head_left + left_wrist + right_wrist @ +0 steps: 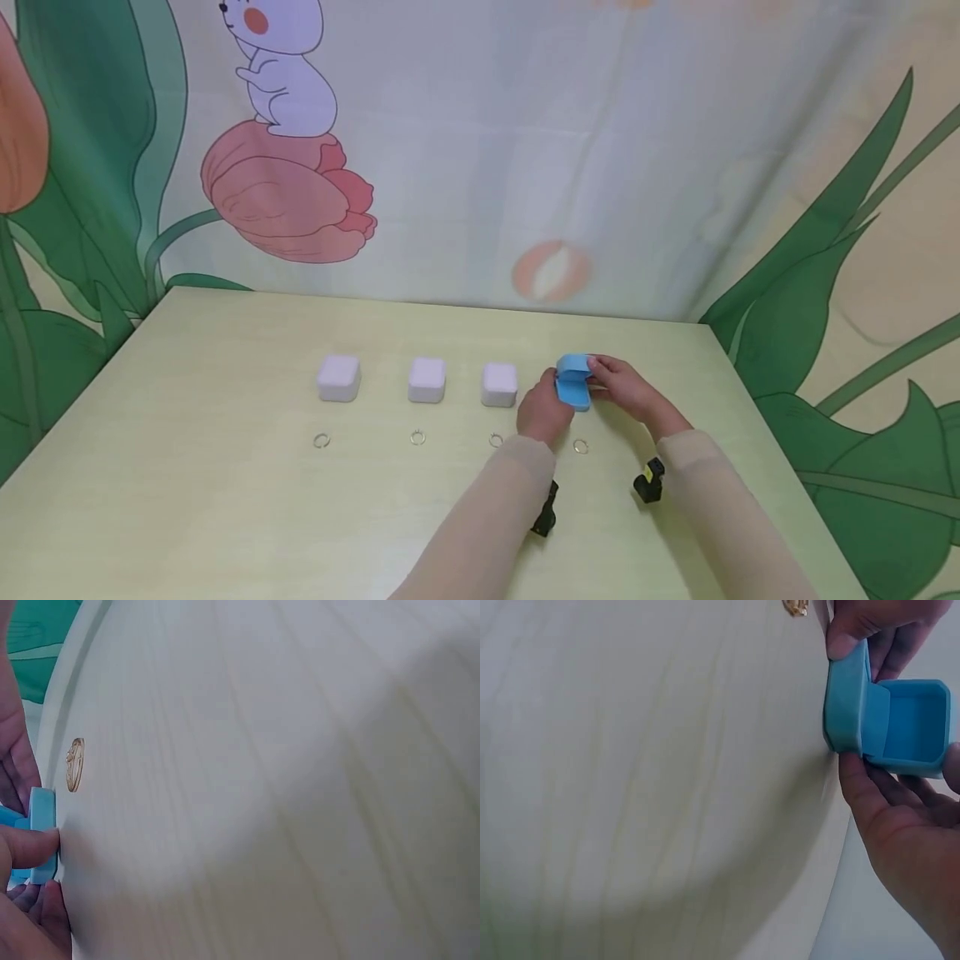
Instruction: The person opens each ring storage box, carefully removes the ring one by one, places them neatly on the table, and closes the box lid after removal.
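A small light-blue ring box stands with its lid raised at the right end of a row of boxes. My left hand grips its base from the left, thumb against the side. From the right, my right hand holds the box, with the thumb on the raised lid and fingers along the side of the base. The lid's inside shows bare blue walls in the right wrist view. A gold ring lies on the table just in front of the box.
Three pale lavender boxes, the left one, the middle one and the right one, stand closed in a row. Before each lies a ring: left, middle, right. A printed curtain hangs behind the table.
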### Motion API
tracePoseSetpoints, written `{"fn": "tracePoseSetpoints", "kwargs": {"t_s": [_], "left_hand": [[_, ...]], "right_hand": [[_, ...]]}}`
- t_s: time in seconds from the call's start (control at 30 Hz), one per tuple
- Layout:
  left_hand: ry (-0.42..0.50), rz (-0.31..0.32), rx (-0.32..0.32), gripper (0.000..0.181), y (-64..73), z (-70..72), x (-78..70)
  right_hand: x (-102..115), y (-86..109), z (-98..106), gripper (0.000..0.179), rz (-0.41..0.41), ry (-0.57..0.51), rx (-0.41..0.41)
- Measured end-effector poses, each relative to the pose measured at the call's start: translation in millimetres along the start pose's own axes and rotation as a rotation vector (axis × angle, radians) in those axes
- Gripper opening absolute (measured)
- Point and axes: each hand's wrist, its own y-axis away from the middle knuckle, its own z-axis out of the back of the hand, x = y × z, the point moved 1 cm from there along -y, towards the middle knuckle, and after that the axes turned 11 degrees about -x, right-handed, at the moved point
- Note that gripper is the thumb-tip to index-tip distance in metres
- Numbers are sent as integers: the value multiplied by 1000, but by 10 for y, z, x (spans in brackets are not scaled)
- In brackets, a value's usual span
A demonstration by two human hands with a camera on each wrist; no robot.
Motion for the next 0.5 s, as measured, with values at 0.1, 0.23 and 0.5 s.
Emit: {"fn": "tracePoseSetpoints", "kwargs": {"t_s": [0.1,0.23,0.5], "left_hand": [[4,-1,-11,60,6,-8,4],[-6,6,-3,60,24,-7,-1],[-20,31,1,63,31,-20,-21]], "right_hand": [[-13,-3,-26,60,4,1,-15],[-40,19,-44,59,-5,4,-23],[-37,85,-69,57,35,-6,-16]]}}
